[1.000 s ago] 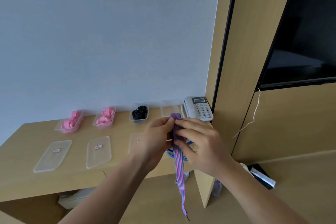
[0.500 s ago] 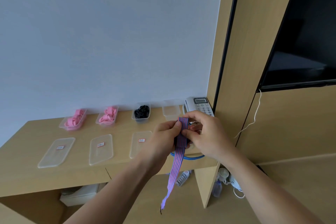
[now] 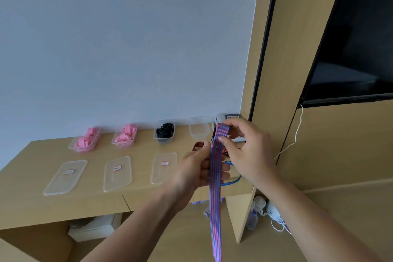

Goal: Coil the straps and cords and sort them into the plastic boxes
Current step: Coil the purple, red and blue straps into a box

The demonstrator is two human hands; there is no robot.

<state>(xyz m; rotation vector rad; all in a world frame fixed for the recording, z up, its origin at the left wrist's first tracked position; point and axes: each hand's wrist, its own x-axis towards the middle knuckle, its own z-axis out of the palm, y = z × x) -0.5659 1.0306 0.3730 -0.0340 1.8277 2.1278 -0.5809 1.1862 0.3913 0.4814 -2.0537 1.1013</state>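
Note:
A striped blue-and-red strap point(image 3: 215, 193) hangs from my hands over the desk's front edge, its tail running out of the frame's bottom. My right hand point(image 3: 248, 151) pinches the folded top loop of the strap. My left hand point(image 3: 197, 170) grips the strap just below, thumb against it. Behind the hands lie a brown-red striped strap point(image 3: 198, 145) and a blue cord point(image 3: 231, 181) on the desk. Along the wall stand two boxes of pink coils point(image 3: 86, 139) point(image 3: 125, 136), a box of black coils point(image 3: 164, 132) and an empty clear box point(image 3: 200, 128).
Three clear lids with red labels point(image 3: 66, 176) point(image 3: 117, 173) point(image 3: 163, 168) lie on the wooden desk point(image 3: 32, 204). A white telephone point(image 3: 232, 117) sits at the back right by a wooden panel. White devices and cables point(image 3: 268, 210) lie on the floor; a dark screen hangs at right.
My hands have moved apart a little, the right hand lifting the strap's folded top higher. The hanging tail has swung from the left back to straight down.

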